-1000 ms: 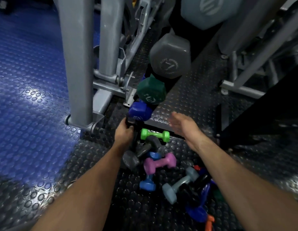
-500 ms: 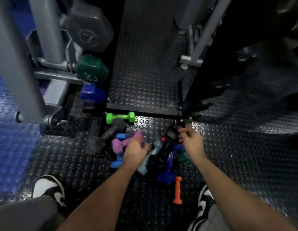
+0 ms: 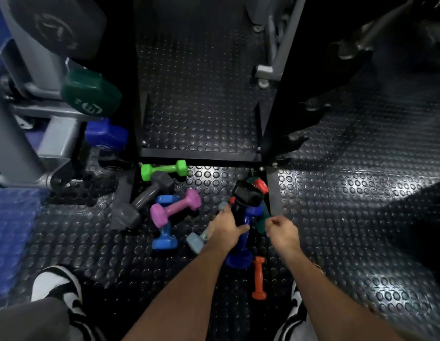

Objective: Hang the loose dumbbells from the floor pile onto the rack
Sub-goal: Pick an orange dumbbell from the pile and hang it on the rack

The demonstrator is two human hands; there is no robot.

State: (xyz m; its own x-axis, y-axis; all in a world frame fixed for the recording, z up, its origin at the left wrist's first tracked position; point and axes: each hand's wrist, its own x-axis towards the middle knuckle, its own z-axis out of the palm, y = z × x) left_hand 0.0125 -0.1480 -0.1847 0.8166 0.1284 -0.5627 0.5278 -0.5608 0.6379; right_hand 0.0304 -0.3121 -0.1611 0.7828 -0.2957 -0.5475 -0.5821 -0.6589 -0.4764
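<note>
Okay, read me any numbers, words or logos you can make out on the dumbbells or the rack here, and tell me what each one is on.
"7": on the end face of the large grey dumbbell, inside a blurred ring of small lettering, unreadable.
"10", seen upside down: on the dark green dumbbell; the reading is uncertain.
A pale round mark on the blue dumbbell: too blurred to read.
The floor pile dumbbells show no readable markings.

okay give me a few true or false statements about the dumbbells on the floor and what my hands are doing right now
1. The pink dumbbell lies across a light blue dumbbell. True.
2. The bright green dumbbell is in the right hand. False: it lies on the floor, untouched.
3. The left hand grips the grey-blue dumbbell. True.
4. The orange dumbbell hangs on the rack. False: it lies on the floor between the forearms.
</note>
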